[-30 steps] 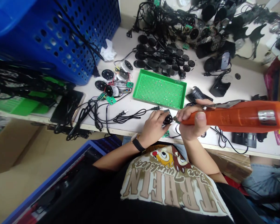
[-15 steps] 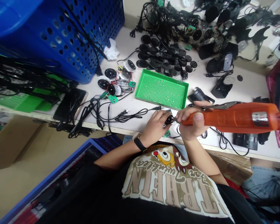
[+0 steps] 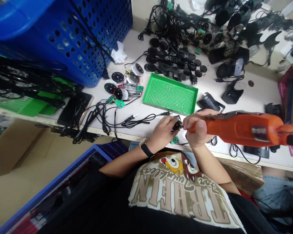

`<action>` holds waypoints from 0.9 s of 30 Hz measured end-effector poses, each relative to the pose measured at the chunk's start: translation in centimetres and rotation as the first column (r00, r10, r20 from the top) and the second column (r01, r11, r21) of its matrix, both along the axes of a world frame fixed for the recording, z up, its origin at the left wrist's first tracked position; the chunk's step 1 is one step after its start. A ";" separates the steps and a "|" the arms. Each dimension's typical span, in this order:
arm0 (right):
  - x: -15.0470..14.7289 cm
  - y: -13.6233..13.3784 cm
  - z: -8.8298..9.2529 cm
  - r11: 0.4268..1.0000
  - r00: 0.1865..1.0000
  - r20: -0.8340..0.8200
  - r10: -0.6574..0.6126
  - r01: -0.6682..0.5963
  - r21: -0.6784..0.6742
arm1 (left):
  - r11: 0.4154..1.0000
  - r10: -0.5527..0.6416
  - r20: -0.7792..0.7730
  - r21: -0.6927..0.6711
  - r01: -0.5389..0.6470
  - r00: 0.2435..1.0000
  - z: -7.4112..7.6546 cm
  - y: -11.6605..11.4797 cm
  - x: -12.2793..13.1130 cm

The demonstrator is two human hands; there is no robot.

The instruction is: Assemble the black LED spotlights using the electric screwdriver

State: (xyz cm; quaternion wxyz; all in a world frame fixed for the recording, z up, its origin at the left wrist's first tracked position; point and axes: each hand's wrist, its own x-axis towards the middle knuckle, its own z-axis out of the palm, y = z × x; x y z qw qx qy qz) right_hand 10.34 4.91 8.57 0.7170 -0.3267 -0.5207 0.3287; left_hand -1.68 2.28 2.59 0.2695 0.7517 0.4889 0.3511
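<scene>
My left hand (image 3: 162, 131) grips a small black round part (image 3: 177, 124) at the fingertips, and a wire trails from it. My right hand (image 3: 197, 129) is wrapped around an orange electric screwdriver (image 3: 236, 128). The screwdriver's tip meets the black part, though the fingers hide the exact contact point. A small green circuit board (image 3: 175, 140) lies on the bench just below my hands. A black cord with a two-pin plug (image 3: 131, 116) runs along the bench to the left of my left hand.
A green perforated tray (image 3: 146, 87) with tiny parts stands beyond my hands. Black discs (image 3: 173, 61), tangled cables and black housings cover the far bench. A blue perforated crate (image 3: 70, 42) stands at the left, and the bench's front edge (image 3: 97, 131) runs close to my body.
The rear of the screwdriver has swung down, and my hands have drawn closer together. The bench scene has shifted slightly right in view.
</scene>
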 end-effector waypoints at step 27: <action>8.6 -3.5 -0.6 0.953 0.662 0.746 0.071 -0.265 0.145 | 0.897 -0.143 0.852 -0.103 0.429 0.504 8.7 -3.7 -3.3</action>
